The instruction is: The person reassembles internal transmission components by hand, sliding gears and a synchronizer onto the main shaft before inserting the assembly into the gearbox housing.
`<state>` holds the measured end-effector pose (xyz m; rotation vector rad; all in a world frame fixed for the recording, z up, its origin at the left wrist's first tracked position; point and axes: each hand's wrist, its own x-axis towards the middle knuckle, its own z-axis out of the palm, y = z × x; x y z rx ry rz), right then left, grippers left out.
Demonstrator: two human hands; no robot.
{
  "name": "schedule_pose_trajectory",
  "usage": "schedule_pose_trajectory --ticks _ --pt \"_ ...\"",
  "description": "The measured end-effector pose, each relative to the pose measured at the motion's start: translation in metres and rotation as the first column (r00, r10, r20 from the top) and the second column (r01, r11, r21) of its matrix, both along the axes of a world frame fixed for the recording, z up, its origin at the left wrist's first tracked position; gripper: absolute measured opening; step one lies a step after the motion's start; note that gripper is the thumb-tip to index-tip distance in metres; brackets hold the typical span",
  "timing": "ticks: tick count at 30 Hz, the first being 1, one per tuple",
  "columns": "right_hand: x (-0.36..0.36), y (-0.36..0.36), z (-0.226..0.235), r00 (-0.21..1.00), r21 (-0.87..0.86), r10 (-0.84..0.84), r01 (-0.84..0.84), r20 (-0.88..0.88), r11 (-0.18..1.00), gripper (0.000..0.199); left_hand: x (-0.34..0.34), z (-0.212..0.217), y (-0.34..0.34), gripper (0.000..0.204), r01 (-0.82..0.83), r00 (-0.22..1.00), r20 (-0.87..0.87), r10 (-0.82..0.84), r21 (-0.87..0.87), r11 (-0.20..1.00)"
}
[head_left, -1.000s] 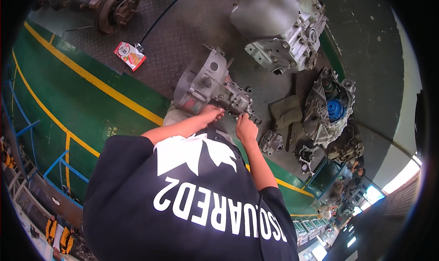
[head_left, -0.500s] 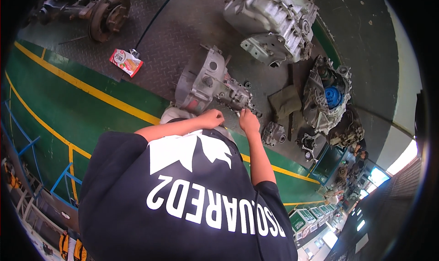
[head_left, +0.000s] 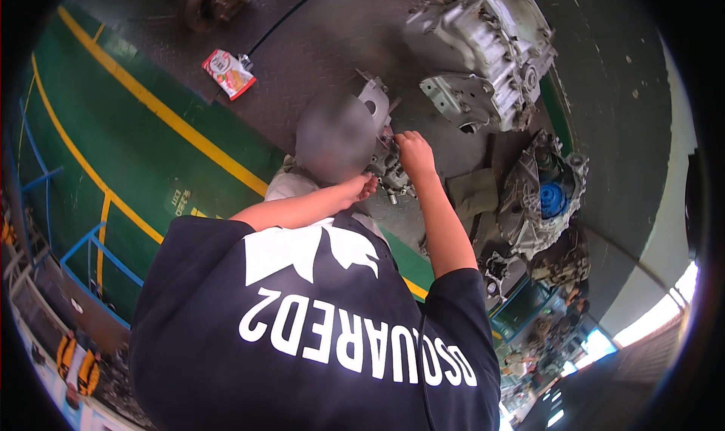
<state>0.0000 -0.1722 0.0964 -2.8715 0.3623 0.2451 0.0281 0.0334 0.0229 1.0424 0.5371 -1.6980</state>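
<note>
A metal gearbox housing (head_left: 373, 101) lies on the floor plate in front of me, with much of it hidden by a grey blurred patch. Smaller metal gearbox parts (head_left: 393, 176) adjoin its right side. My right hand (head_left: 414, 155) is over the far side of these parts. Its fingers are bent and pressed together at the metal; what they grip, if anything, is too small to make out. My left hand (head_left: 360, 190) sits at the near side of the parts, close to my body. Its fingers are curled, and anything inside them is hidden.
A large silver transmission case (head_left: 483, 53) stands at the far right. Nearer lie an open housing with a blue part (head_left: 553, 199) and a dark flat pad (head_left: 472, 192). A red-and-white packet (head_left: 229, 74) lies far left, beside a black cable (head_left: 291, 17). A brake disc (head_left: 215, 2) is behind.
My right hand has moved away from my body, from the near end of the metal parts to their far side. My left hand has turned and its fingers now curl beside the parts.
</note>
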Motion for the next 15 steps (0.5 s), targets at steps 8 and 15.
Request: schedule_pose_trajectory --ticks 8,15 --pt "-0.003 -0.015 -0.016 0.992 0.293 -0.121 0.111 0.018 0.95 0.014 -0.016 0.011 -0.007 0.03 -0.056 0.944 0.33 0.011 0.126 0.99" --pt "-0.009 -0.011 -0.024 0.988 -0.07 0.137 -0.132 0.075 0.989 0.006 -0.034 0.026 -0.001 0.027 -0.226 0.689 0.724 0.035 0.168 0.959"
